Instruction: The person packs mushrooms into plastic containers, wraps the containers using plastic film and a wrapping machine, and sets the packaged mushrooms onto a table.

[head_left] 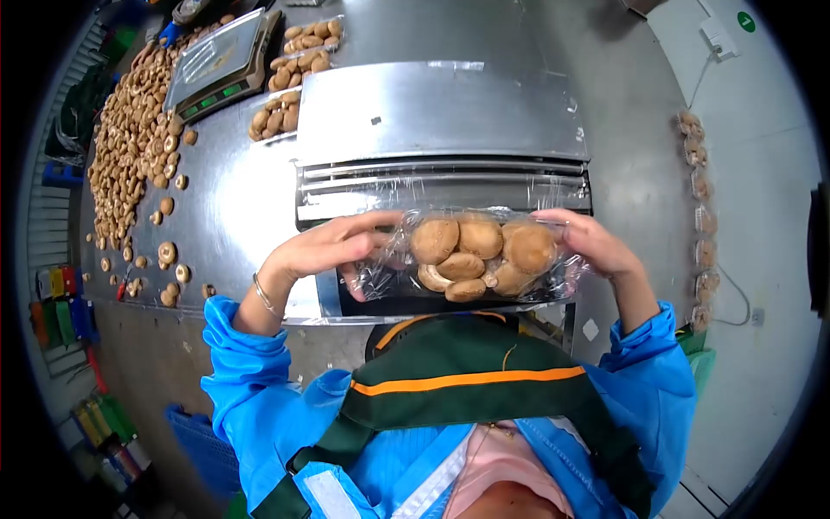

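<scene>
A pack of brown mushrooms [481,235] under clear plastic film is between my two hands, in front of the metal film-wrapping machine [441,108]. My left hand [333,246] grips the film at the pack's left end, thumb and fingers curled around the gathered plastic. At the right end my right hand [596,242] is closed on the film, with part of its fingers behind the plastic. Loose, crinkled film [380,275] bunches at both ends. A bracelet circles my left wrist.
A large heap of loose mushrooms [130,138] covers the table's left side, beside a digital scale [220,65]. Several mushroom packs [275,115] stand left of the machine. More packs [702,184] line the far right edge near the wall. A blue crate [203,445] is at lower left.
</scene>
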A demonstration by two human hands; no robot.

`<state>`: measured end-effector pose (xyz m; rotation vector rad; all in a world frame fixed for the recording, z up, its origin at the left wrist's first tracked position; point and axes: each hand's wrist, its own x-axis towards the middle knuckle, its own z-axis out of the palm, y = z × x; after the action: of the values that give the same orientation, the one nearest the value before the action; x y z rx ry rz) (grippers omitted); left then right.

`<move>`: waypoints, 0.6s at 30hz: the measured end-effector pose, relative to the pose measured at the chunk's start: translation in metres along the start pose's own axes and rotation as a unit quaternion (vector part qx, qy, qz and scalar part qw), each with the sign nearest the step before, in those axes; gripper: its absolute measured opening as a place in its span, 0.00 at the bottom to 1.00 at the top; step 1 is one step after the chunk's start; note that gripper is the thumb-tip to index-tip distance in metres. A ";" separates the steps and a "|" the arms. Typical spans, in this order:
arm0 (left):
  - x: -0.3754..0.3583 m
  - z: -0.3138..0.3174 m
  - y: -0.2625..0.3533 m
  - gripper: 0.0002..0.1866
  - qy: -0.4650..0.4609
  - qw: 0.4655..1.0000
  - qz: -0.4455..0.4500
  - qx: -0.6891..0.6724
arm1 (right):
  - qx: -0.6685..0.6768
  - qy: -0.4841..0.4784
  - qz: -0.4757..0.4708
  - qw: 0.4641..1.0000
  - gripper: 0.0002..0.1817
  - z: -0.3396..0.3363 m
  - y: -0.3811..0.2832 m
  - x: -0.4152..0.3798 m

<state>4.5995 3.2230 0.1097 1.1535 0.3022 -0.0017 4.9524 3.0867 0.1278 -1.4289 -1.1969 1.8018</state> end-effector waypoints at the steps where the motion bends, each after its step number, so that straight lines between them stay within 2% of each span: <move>1: -0.007 -0.003 -0.016 0.36 0.010 0.999 -0.028 -0.022 | 0.027 -0.001 0.007 1.000 0.34 0.005 0.011 -0.001; 2: -0.012 -0.005 -0.030 0.34 0.040 0.996 -0.067 -0.052 | -0.008 0.017 0.022 1.000 0.32 0.011 0.015 0.003; 3: -0.014 -0.008 -0.045 0.33 0.070 0.989 -0.103 -0.082 | 0.004 0.021 -0.007 1.000 0.30 0.017 0.025 0.010; 4: -0.016 -0.015 -0.067 0.18 0.124 0.978 -0.121 -0.120 | 0.051 0.020 0.050 0.997 0.30 0.014 0.032 0.012; 5: -0.013 -0.012 -0.078 0.13 0.185 0.970 -0.108 -0.116 | 0.102 0.022 0.105 0.989 0.30 0.013 0.040 0.012; 7: -0.010 0.001 -0.089 0.12 0.294 0.940 -0.059 -0.164 | 0.185 0.108 0.089 0.973 0.28 0.022 0.067 0.001; 8: -0.003 0.017 -0.088 0.11 0.386 0.909 -0.043 -0.153 | 0.222 0.149 0.066 0.961 0.28 0.029 0.086 -0.008; 9: 0.002 0.020 -0.102 0.10 0.416 0.904 0.022 -0.098 | 0.257 0.188 0.044 0.947 0.27 0.035 0.103 -0.016; 10: 0.010 0.027 -0.109 0.10 0.467 0.878 0.070 -0.076 | 0.195 0.234 0.038 0.952 0.25 0.047 0.115 -0.019; 11: 0.020 0.036 -0.113 0.10 0.515 0.848 0.113 -0.053 | 0.117 0.320 0.018 0.940 0.20 0.062 0.134 -0.015; 12: 0.032 0.045 -0.112 0.10 0.555 0.812 0.168 -0.062 | 0.109 0.375 0.014 0.921 0.16 0.071 0.148 -0.011; 13: 0.037 0.049 -0.116 0.11 0.567 0.799 0.183 -0.086 | 0.098 0.428 0.009 0.898 0.14 0.082 0.151 -0.007; 14: 0.041 0.052 -0.118 0.10 0.567 0.790 0.187 -0.138 | 0.170 0.447 -0.019 0.878 0.11 0.091 0.148 -0.002; 15: 0.043 0.057 -0.117 0.10 0.567 0.779 0.189 -0.189 | 0.100 0.477 -0.077 0.870 0.12 0.093 0.157 0.000; 16: 0.042 0.064 -0.109 0.09 0.608 0.744 0.196 -0.193 | 0.250 0.461 -0.038 0.851 0.12 0.093 0.150 -0.011; 18: 0.011 0.065 -0.105 0.08 0.604 0.715 0.159 -0.314 | 0.525 0.401 0.029 0.750 0.13 0.073 0.128 -0.041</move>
<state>4.6085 3.1232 0.0370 0.3407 1.1598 1.1329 4.9087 2.9718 0.0373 -1.2238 0.3250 1.2093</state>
